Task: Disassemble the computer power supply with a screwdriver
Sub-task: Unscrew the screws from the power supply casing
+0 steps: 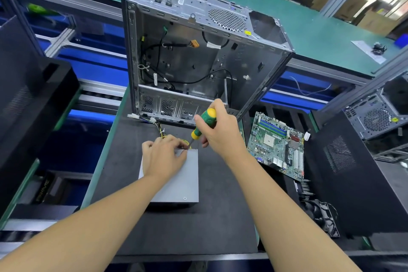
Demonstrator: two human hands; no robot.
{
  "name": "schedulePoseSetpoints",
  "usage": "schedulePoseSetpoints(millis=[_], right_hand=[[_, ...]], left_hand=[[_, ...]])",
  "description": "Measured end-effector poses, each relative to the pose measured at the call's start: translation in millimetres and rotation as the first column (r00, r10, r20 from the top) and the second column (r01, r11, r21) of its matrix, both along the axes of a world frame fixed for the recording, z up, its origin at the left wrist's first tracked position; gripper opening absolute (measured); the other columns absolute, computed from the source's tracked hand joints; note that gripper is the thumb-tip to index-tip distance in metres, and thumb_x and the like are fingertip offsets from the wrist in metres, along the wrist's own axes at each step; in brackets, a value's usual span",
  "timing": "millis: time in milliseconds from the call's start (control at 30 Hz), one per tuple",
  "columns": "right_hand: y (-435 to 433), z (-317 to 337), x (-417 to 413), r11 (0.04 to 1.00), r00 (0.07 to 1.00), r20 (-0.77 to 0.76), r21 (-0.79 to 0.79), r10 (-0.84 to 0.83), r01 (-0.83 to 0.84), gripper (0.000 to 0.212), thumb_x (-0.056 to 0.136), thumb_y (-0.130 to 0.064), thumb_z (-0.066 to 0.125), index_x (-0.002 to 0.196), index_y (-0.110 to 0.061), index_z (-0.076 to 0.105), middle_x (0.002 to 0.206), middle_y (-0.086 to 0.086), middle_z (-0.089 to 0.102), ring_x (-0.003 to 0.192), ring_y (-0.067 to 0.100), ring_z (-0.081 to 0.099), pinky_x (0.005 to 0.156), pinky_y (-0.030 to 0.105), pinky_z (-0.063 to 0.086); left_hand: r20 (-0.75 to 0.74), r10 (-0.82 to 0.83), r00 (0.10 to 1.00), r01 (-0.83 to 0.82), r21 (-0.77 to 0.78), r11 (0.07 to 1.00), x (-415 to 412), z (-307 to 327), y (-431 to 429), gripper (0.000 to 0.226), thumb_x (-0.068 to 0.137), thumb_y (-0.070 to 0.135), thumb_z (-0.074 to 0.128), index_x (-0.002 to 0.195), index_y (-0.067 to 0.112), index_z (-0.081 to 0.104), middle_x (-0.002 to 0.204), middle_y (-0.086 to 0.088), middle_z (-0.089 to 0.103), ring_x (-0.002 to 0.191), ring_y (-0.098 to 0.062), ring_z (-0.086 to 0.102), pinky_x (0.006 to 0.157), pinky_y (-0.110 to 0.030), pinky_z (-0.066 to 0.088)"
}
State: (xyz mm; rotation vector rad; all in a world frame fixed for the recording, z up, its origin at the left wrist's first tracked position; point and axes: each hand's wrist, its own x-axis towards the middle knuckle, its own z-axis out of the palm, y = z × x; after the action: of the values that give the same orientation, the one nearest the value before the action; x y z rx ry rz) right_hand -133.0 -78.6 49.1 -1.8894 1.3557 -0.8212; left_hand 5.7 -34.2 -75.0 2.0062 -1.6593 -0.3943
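Near edge: two bare forearms reach in over the black worktop [220,223].

Middle of worktop: the power supply [174,183], a grey metal box, lies flat with its broad face up. One screw [185,198] sits in that face at its near right corner.

Left hand [163,157] rests on the far half of the box. The fingers are bent over its far edge with their tips hidden, and the thumb lies on the top face, pointing at the far right corner.

Right hand [220,132] is just beyond and to the right, closed in a fist round the green and yellow handle of the screwdriver [204,122]. The tool is tilted, handle up and to the right. Its shaft runs down to the box's far right corner, right beside the left thumb. The tip itself is too small to make out.

A bundle of yellow and black wires [162,131] runs from the box's far side toward the far edge, ending in white plugs.

Far edge of worktop: the computer case [198,57] stands open toward the camera, bare metal inside, with loose black cables hanging in it. Its base is close behind the right hand.

Off the right edge: a green motherboard [277,146] lies face up, tilted, next to a black side panel [353,172]. A black fan [320,216] lies nearer, at that panel's foot.

Beyond the case: a green conveyor belt [309,35] crosses the scene.

Far right: a second case [379,115].
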Motion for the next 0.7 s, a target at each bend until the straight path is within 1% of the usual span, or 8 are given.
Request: schedulePoseSetpoints(millis=[100, 200, 267, 400, 467, 533, 667, 700], right_hand=[[-5.9, 16.1, 6.4, 0.997, 0.971, -0.227, 0.024, 0.08, -0.076, 0.04, 0.088, -0.046, 0.065, 0.089, -0.022, 0.033, 0.071, 0.009, 0.067, 0.057, 0.024, 0.065, 0.054, 0.043, 0.057], [-10.3, 31.3, 16.4, 0.993, 0.914, -0.391, 0.075, 0.11, -0.087, 0.04, 0.088, -0.045, 0.065, 0.094, -0.021, 0.034, 0.083, 0.011, 0.064, 0.071, 0.032, 0.064, 0.064, 0.044, 0.057], [-10.3, 36.6, 21.8, 0.999, 0.861, -0.505, 0.04, 0.051, -0.036, 0.044, 0.088, -0.05, 0.064, 0.092, -0.018, 0.034, 0.085, 0.009, 0.058, 0.073, 0.033, 0.06, 0.062, 0.038, 0.052], [-2.3, 34.4, 29.4, 0.993, 0.686, -0.721, -0.121, -0.096, 0.012, 0.054, 0.087, -0.07, 0.048, 0.091, -0.019, 0.033, 0.081, 0.0, 0.046, 0.071, 0.029, 0.046, 0.049, 0.031, 0.028], [1.3, 34.7, 32.2, 0.982, 0.622, -0.766, -0.186, -0.161, 0.025, 0.057, 0.086, -0.076, 0.038, 0.09, -0.02, 0.034, 0.074, -0.002, 0.04, 0.067, 0.026, 0.043, 0.045, 0.029, 0.017], [0.4, 38.0, 31.4, 0.981, 0.598, -0.782, -0.191, -0.176, 0.04, 0.056, 0.087, -0.076, 0.034, 0.089, -0.02, 0.036, 0.075, -0.002, 0.041, 0.068, 0.026, 0.043, 0.046, 0.029, 0.017], [-7.5, 45.0, 21.4, 0.999, 0.686, -0.726, 0.034, 0.049, -0.034, 0.041, 0.095, -0.057, 0.047, 0.092, -0.017, 0.037, 0.084, 0.001, 0.047, 0.078, 0.029, 0.048, 0.058, 0.033, 0.032], [-8.1, 47.8, 18.7, 0.995, 0.708, -0.699, 0.083, 0.103, -0.062, 0.037, 0.095, -0.051, 0.049, 0.093, -0.016, 0.037, 0.081, 0.001, 0.048, 0.078, 0.03, 0.049, 0.056, 0.033, 0.033]], left_hand=[[0.027, -0.055, 0.998, 0.055, -0.004, 0.998, 2.1, -3.3, 2.3, 0.016, 0.084, 0.046, 0.058, 0.098, 0.044, 0.065, 0.101, 0.025, 0.061, 0.097, -0.003, 0.054, 0.088, -0.034, 0.027], [0.036, -0.103, 0.994, 0.103, -0.014, 0.995, 1.6, -5.4, 3.9, 0.018, 0.085, 0.042, 0.056, 0.102, 0.041, 0.063, 0.104, 0.024, 0.061, 0.102, 0.0, 0.055, 0.091, -0.034, 0.028], [0.03, -0.107, 0.994, 0.108, -0.022, 0.994, -0.3, -6.9, 4.6, 0.018, 0.086, 0.04, 0.056, 0.103, 0.038, 0.063, 0.106, 0.022, 0.061, 0.103, -0.001, 0.055, 0.092, -0.035, 0.028], [0.048, -0.095, 0.994, 0.097, -0.055, 0.994, -2.9, -8.8, 4.9, 0.015, 0.087, 0.038, 0.057, 0.1, 0.035, 0.063, 0.102, 0.019, 0.063, 0.099, -0.006, 0.058, 0.09, -0.034, 0.029], [0.073, -0.096, 0.993, 0.1, -0.049, 0.994, -4.1, -9.6, 4.1, 0.015, 0.088, 0.037, 0.055, 0.1, 0.034, 0.063, 0.102, 0.018, 0.063, 0.099, -0.007, 0.058, 0.09, -0.034, 0.03], [0.1, -0.102, 0.99, 0.106, -0.036, 0.994, -5.3, -10.5, 3.1, 0.018, 0.09, 0.037, 0.051, 0.101, 0.032, 0.064, 0.103, 0.017, 0.063, 0.097, -0.007, 0.058, 0.092, -0.035, 0.032], [0.139, -0.096, 0.986, 0.102, -0.044, 0.994, -6.6, -14.1, 2.3, 0.021, 0.089, 0.037, 0.047, 0.098, 0.031, 0.065, 0.1, 0.016, 0.063, 0.09, -0.01, 0.059, 0.09, -0.036, 0.035], [0.141, -0.095, 0.986, 0.102, -0.046, 0.994, -6.7, -14.7, 1.7, 0.022, 0.088, 0.038, 0.046, 0.098, 0.031, 0.065, 0.1, 0.016, 0.064, 0.089, -0.01, 0.06, 0.089, -0.036, 0.035]])
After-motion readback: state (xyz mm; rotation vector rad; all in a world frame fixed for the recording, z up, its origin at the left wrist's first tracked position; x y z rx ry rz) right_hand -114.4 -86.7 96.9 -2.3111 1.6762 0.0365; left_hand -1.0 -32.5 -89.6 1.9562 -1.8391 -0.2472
